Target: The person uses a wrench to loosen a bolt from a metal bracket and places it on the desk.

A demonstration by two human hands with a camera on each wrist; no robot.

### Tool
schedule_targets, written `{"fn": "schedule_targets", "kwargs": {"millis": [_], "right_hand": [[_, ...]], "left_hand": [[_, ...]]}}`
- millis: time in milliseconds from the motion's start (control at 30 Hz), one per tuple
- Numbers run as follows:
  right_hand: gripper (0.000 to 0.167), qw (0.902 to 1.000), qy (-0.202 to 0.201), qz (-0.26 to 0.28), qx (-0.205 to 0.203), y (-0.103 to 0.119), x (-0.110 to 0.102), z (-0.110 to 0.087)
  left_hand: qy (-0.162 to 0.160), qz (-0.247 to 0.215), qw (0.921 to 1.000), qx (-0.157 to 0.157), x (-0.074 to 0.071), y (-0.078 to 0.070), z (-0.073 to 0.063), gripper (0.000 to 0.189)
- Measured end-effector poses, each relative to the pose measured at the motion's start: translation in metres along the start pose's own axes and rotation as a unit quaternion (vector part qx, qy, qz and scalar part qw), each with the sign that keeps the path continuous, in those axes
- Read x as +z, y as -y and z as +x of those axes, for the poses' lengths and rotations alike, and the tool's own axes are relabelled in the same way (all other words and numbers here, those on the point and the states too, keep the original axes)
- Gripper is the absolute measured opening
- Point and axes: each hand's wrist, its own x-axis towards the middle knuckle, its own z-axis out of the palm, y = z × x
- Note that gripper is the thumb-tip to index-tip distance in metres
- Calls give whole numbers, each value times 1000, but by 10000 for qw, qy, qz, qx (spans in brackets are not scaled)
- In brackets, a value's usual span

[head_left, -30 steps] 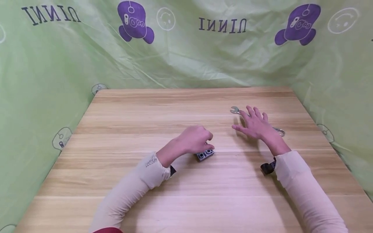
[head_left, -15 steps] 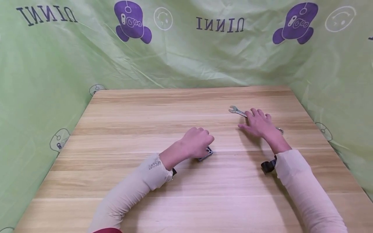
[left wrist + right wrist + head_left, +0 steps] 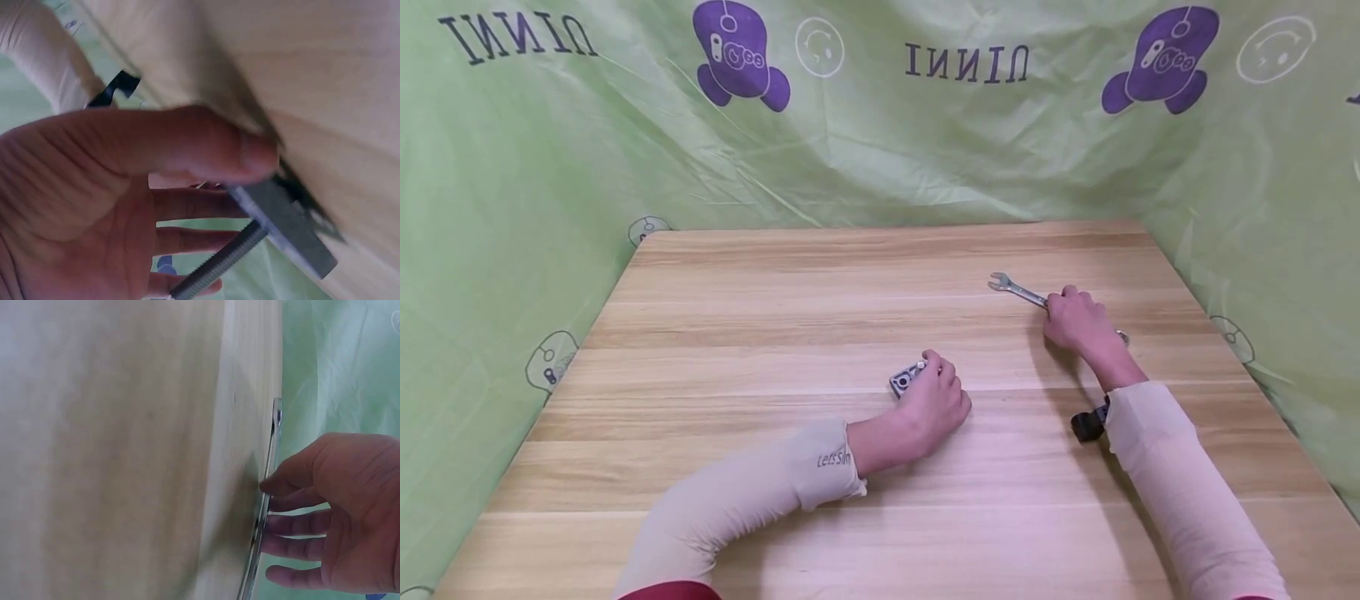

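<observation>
Moved: since half a second ago, the left hand (image 3: 928,408) has turned over and come nearer, bringing the grey rectangular metal block (image 3: 902,382) to its far-left side; the right hand (image 3: 1078,323) has drawn its spread fingers together.
Beige sleeve (image 3: 752,492): nearest me, covering the left forearm.
Left grip: I see thumb and fingers pinching the block; I cannot tell whether it touches the pale wood-grain tabletop (image 3: 737,317).
Threaded metal rod (image 3: 219,262): juts from the block towards the fingers.
Right grip: thumb and fingers pinch the long silver metal wrench (image 3: 1026,293) mid-shaft, its open end pointing far left.
Green printed cloth (image 3: 865,158): hangs beyond.
</observation>
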Motion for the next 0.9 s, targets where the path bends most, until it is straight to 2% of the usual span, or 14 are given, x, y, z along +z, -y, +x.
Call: {"fn": "schedule_targets", "kwargs": {"millis": [133,233,400,500,633,733,900], "right_hand": [[25,9999,-127,110,24,-4,0,7],[31,9973,-307,661,118,-9,2,10],[34,9798,-613,1816,563,-18,8,13],[31,9724,-792,2045,793,-19,10,14],[28,9671,-1049,2132,905,-16,11,15],[26,9617,-1210,2274,937,-12,13,15],[24,9547,-1261,2510,978,-10,18,13]], "left_hand": [[82,165,9998,-106,3,-5,2,48],[104,174,9996,-197,6,-6,3,48],[57,159,9993,-327,11,-8,4,50],[-15,177,9991,-390,13,-10,4,48],[-107,225,9989,-404,14,-9,4,44],[-227,125,9987,-437,14,-5,2,41],[-764,-347,9941,-688,19,8,-2,30]]}}
